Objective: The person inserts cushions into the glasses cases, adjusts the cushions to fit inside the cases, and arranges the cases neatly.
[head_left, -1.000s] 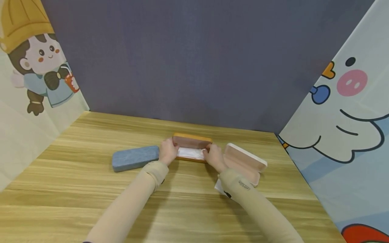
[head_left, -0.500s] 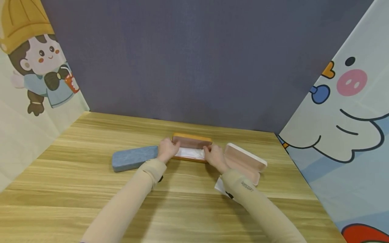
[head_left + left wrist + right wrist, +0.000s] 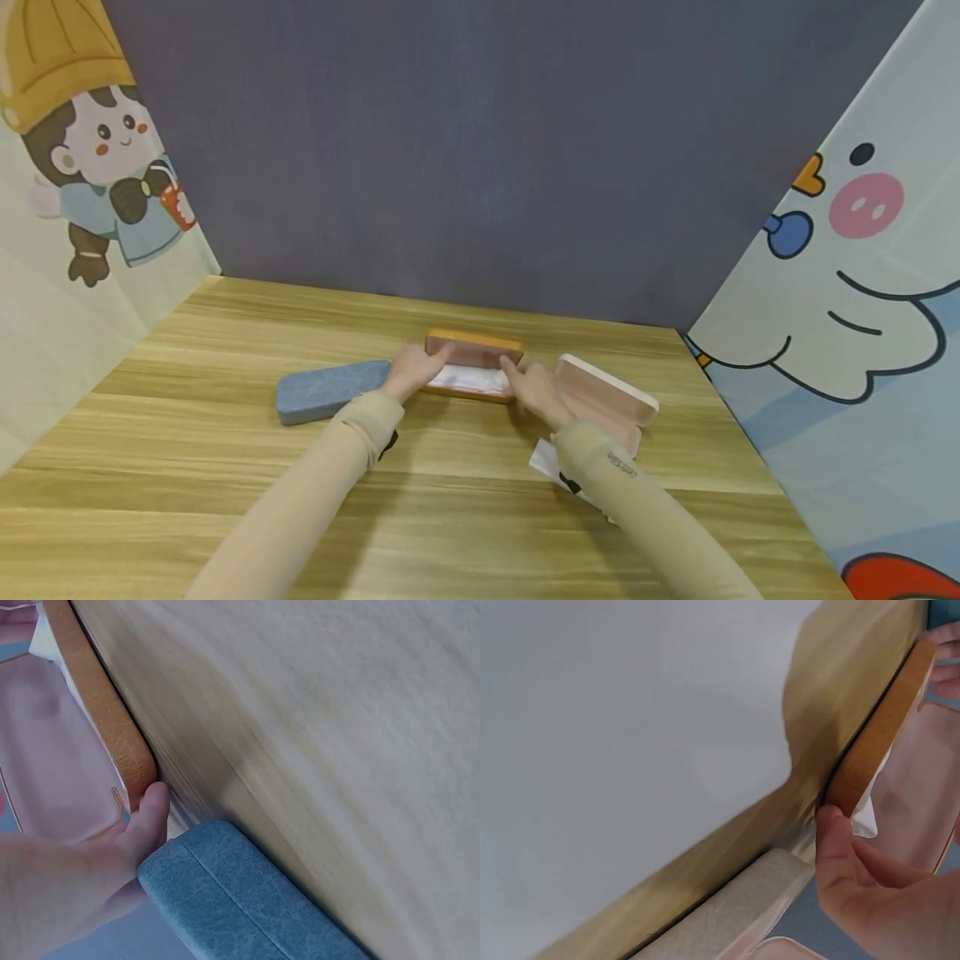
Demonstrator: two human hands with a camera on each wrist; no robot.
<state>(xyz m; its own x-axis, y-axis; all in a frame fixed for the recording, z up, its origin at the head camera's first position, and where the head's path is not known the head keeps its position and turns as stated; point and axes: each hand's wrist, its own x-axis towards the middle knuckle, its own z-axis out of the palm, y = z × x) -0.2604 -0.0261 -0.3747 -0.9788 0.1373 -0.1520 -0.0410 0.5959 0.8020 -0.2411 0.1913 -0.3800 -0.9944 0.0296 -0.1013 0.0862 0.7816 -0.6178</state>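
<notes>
An orange glasses case (image 3: 474, 340) stands open at the back middle of the table, its lid raised. White wrapping (image 3: 468, 380) lies in its base. My left hand (image 3: 407, 372) is at the left end, thumb stretched out in front of the pink lid lining. In the left wrist view a fingertip (image 3: 155, 801) touches the corner of the case. At the opposite end is my right hand (image 3: 534, 388), thumb pointing up and left across the lid. The right wrist view shows its fingertip (image 3: 831, 817) at the base's end. The other fingers are partly hidden.
Left of my left hand lies a closed blue glasses case (image 3: 330, 392). A white case (image 3: 603, 400) with pink lining stands open beside my right hand. A white sheet (image 3: 549, 462) lies on the wooden table (image 3: 465, 517), partly under my right forearm. A dark panel (image 3: 465, 167) rises behind.
Both hands have eased slightly outward from the wrapping toward the ends of the orange case. Their thumbs have straightened and lifted. The cases stay in place.
</notes>
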